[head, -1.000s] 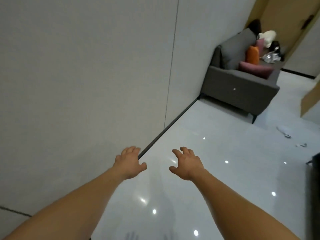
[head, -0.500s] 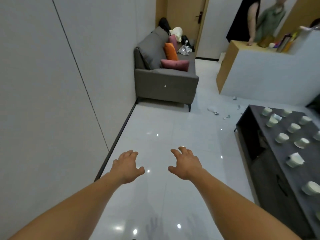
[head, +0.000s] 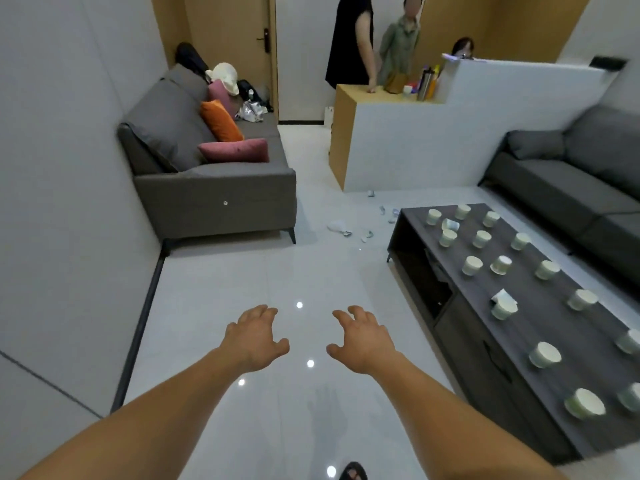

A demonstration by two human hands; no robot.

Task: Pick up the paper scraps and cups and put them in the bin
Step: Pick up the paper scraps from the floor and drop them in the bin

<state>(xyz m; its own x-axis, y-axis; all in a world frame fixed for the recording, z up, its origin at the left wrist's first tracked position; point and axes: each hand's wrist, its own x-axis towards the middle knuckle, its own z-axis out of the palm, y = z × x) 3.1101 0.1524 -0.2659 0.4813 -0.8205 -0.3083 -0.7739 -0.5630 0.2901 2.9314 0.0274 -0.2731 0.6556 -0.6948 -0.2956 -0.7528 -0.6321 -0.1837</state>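
Several pale paper cups point(head: 545, 354) stand or lie tipped on a dark low table point(head: 481, 344) to my right. Paper scraps point(head: 340, 226) and smaller bits lie on the white floor between the table's far end and the sofa. My left hand point(head: 255, 337) and my right hand point(head: 364, 341) are stretched out over the floor, palms down, fingers loosely spread, holding nothing. Both hands are well short of the scraps and left of the table. No bin is in view.
A grey sofa point(head: 214, 188) with orange and pink cushions stands against the left wall. A second grey sofa point(head: 571, 181) is at the far right. A white and wood counter point(head: 408, 140) stands behind, with people point(head: 349, 43) beyond it. A dark shoe tip point(head: 353, 472) shows at the bottom.
My view has swung right from the wall, bringing the table, cups, scraps and second sofa into sight. My hands keep the same open pose in front of me.
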